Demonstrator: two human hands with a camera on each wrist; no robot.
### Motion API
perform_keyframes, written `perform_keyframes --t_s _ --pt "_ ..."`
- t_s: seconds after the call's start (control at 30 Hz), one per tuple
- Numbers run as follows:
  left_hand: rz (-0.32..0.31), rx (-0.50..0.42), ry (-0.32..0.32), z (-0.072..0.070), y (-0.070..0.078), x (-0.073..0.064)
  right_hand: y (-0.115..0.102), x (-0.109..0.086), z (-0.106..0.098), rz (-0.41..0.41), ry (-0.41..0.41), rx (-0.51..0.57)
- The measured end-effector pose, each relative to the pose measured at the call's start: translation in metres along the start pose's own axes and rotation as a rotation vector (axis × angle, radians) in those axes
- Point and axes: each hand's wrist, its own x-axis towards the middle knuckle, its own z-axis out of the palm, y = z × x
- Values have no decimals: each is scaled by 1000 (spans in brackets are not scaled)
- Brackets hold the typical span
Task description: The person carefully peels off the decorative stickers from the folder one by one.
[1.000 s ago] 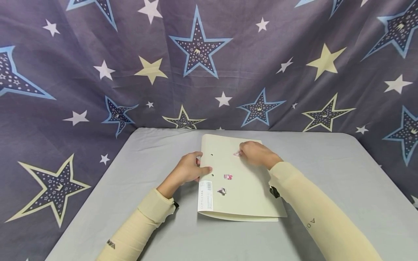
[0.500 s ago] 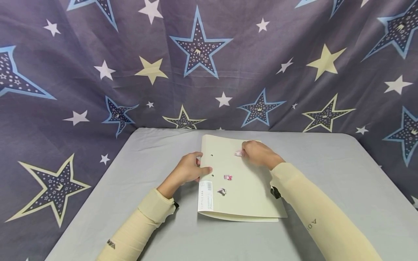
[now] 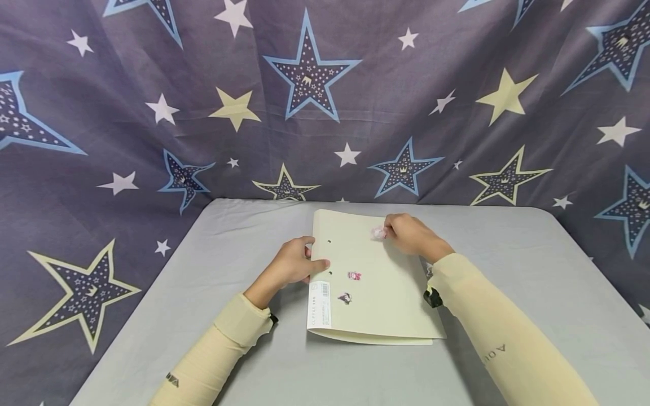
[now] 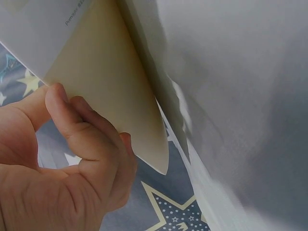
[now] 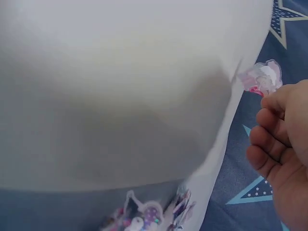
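Observation:
A cream file folder (image 3: 378, 304) lies slightly open along its lower edge. My left hand (image 3: 295, 260) grips its left edge, thumb on the cover and fingers beneath; in the left wrist view that hand (image 4: 86, 149) pinches the edge. Above the folder's upper right part, my right hand (image 3: 410, 232) pinches a pink-and-white sticker (image 3: 379, 232) between thumb and fingertips. The right wrist view shows this sticker (image 5: 263, 77) clear-edged, with the hand's (image 5: 288, 139) other fingers curled. Two stickers sit on the cover: a pink one (image 3: 354, 276) and a dark purple one (image 3: 345, 298).
Several colourful stickers (image 5: 142, 216) appear at the bottom of the right wrist view. A white label (image 3: 319, 305) runs along the folder's lower left edge, with two punched holes above. Grey cloth (image 3: 228, 242) covers the table. A star-patterned curtain (image 3: 203, 67) hangs behind.
My right hand has moved right and slightly away from me, carrying the pink-and-white sticker, which now shows more beside the fingertips. The left hand and folder have stayed put.

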Motion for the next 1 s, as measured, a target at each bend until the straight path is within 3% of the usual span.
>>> perform_keyframes --t_s 0.47,1.0 --pt "-2 -8 -3 0 -1 2 11 -17 7 65 104 82" --pt "5 -6 -4 1 -1 2 20 -37 8 209 232 292"
